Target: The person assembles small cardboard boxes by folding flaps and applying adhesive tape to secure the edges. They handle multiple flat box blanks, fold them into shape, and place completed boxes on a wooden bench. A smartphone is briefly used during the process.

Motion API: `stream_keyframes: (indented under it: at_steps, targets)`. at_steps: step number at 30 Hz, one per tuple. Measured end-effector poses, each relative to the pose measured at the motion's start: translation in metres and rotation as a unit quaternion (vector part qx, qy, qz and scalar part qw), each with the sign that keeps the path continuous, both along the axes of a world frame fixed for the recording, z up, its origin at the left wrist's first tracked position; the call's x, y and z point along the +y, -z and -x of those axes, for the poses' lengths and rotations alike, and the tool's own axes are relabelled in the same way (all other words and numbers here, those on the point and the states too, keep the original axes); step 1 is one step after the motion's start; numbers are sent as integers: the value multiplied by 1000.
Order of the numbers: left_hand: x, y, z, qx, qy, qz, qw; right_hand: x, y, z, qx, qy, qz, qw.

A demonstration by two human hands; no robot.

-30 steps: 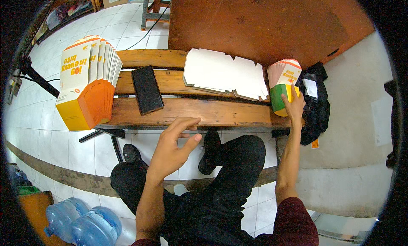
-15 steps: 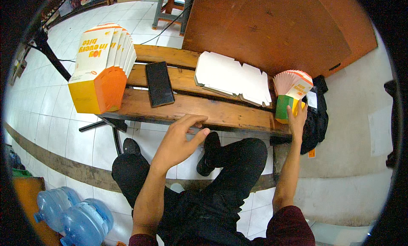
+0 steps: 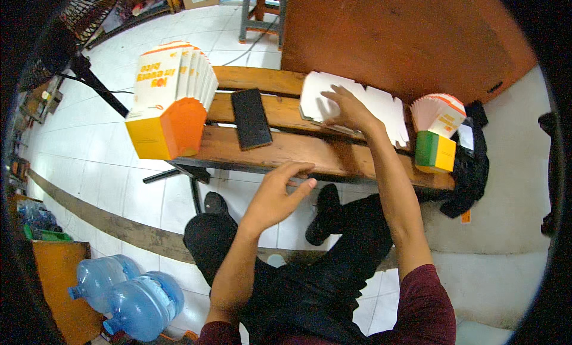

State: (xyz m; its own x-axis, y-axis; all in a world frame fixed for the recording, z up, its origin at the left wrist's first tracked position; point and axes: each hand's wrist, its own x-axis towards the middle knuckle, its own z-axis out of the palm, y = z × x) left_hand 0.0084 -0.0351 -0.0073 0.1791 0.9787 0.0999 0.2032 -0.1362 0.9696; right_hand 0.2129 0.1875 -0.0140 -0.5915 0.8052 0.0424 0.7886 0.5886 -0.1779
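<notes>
Flat white cardboard sheets (image 3: 357,107) lie at the table's (image 3: 298,151) far edge under the flat, open right hand (image 3: 345,110), look light and bendy, best lifted by an edge; left hand (image 3: 277,193) hovers open, empty.

— How many hands over the worktop (image 3: 333,160)?
— Two: the left hand (image 3: 275,193) and the right hand (image 3: 348,110).
— Phones?
— One black phone (image 3: 251,118).
— And cartons?
— Three groups: one nested row of folded orange-and-white cartons (image 3: 170,101), one pile of flat white carton blanks (image 3: 381,107), one fanned bunch in a green-and-yellow carton (image 3: 437,133). I cannot count single pieces.
— On the floor?
— Two blue water bottles (image 3: 125,291), one stool (image 3: 262,8), one black bag (image 3: 473,166).
</notes>
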Motion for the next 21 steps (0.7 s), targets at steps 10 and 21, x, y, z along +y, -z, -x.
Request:
stream_keyframes:
  at_steps: [10,21]
  targets:
    - [-8,-2,19,57,-39,-20,997,-20,-26,-4,28,17,161,986]
    - [38,-38,3,171,-240,-258,920,-119,-68,26,369,32,-3,929]
